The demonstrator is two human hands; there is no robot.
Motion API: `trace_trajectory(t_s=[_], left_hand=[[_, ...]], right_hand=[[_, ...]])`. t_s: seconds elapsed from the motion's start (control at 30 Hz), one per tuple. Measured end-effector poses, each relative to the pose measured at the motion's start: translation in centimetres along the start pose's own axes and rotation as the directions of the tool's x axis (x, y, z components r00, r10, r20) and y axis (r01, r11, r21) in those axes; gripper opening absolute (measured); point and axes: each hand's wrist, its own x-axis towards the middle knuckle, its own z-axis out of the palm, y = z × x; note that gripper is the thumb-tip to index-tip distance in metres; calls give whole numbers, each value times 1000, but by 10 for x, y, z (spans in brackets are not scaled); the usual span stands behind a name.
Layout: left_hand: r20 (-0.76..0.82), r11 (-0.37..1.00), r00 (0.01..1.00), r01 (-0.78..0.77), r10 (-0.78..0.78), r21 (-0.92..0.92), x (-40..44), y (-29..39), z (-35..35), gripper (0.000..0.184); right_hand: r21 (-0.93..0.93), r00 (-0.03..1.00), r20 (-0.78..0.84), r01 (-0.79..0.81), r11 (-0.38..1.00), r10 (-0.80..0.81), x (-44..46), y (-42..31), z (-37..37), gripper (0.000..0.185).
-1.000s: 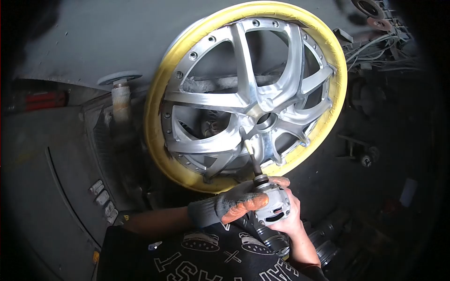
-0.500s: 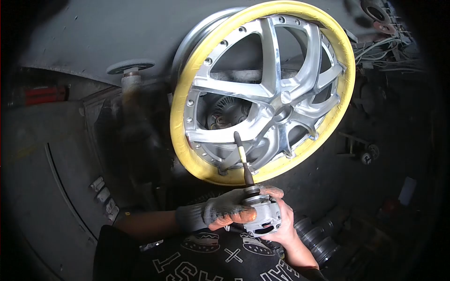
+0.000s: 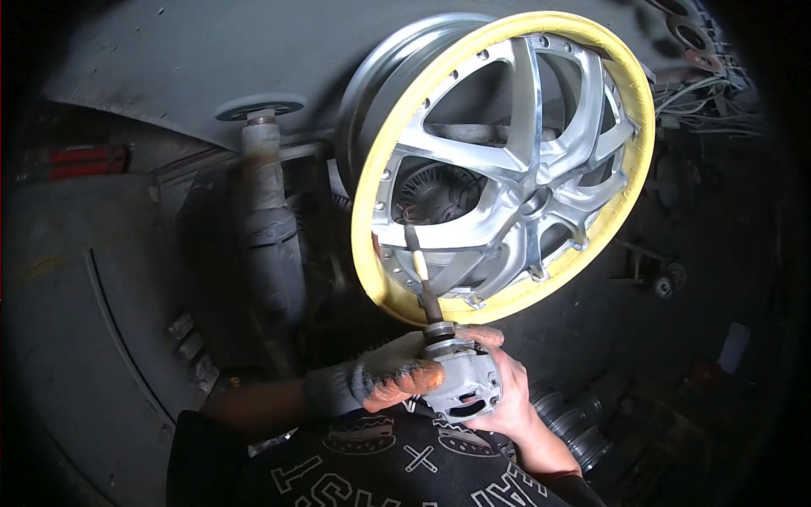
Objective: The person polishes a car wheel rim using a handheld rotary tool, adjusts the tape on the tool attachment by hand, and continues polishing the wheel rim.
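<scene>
My left hand (image 3: 390, 372), in a worn grey and orange glove, wraps round the head of a grinder (image 3: 466, 382) with a grey metal housing. My bare right hand (image 3: 509, 393) is closed on the other side of the same tool. A long, thin bit (image 3: 420, 264) with a pale band and dark tip points away from me. Its tip overlaps the upper edge of a lower-left spoke on the silver alloy wheel (image 3: 498, 224); contact is hard to judge. Yellow tape (image 3: 365, 241) covers the wheel's outer rim, and the wheel stands tilted.
Left of the wheel stands a post-like machine part (image 3: 266, 169) topped by a round disc (image 3: 260, 107). Cables (image 3: 705, 106) hang at the upper right. Dark stacked round parts (image 3: 583, 435) are beside my right forearm. A red object (image 3: 84, 162) lies far left.
In view, the wheel has shifted right and appears turned more edge-on. The bit's tip has moved left and slightly up, from the spoke's face to its upper edge. Both hands keep their hold.
</scene>
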Motion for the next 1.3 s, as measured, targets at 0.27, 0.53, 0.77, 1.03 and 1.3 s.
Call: trace_trajectory(t_s=[0.27, 0.53, 0.77, 1.03, 1.3], left_hand=[[51, 996, 995, -89, 88, 14, -14, 2, -8, 97], [-17, 985, 991, -129, 132, 114, -22, -7, -18, 108], [-17, 987, 988, -153, 154, 45, 5, -7, 14, 104], [9, 974, 980, 199, -201, 109, 77, -15, 21, 86], [124, 996, 989, -84, 79, 34, 136, -34, 11, 71]], right_hand=[[30, 999, 34, -15, 999, 14, 6, 0, 11, 86], [-2, 999, 22, 47, 999, -47, 15, -4, 19, 80], [0, 996, -24, 80, 997, -80, -3, 16, -8, 92], [67, 983, -153, -93, 993, 102, -41, 60, -61, 88], [134, 972, -133, -178, 975, 196, -27, 90, -85, 83]])
